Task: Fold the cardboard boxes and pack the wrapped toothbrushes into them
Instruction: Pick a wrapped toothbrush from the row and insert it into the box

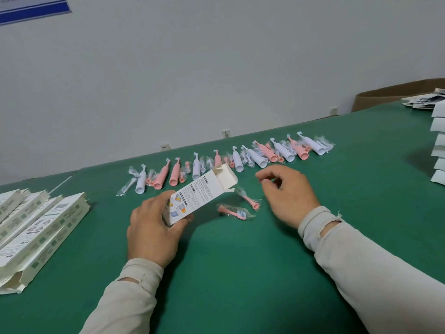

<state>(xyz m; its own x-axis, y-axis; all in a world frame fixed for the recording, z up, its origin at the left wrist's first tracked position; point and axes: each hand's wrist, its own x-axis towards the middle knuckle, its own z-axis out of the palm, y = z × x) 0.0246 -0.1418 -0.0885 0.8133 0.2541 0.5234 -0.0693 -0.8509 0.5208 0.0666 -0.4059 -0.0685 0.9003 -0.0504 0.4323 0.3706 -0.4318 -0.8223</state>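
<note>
Left hand grips the lower end of a white printed cardboard box, tilted toward 1 o'clock, top flaps open, above the green worktop. Right hand hovers at 3 o'clock of the box, fingers loosely curled, holding nothing; two pink wrapped brush heads lie between the hands. At 12 o'clock, a row of pink and white wrapped toothbrushes; at 9 o'clock, flat white cardboard boxes stacked.

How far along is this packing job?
Early on, it seems. Done: one box is folded, its far end open, held by the left hand. In hand: the right hand hovers, holding nothing. Left: two wrapped brush heads beside it, the toothbrush row, the flat boxes.
</note>
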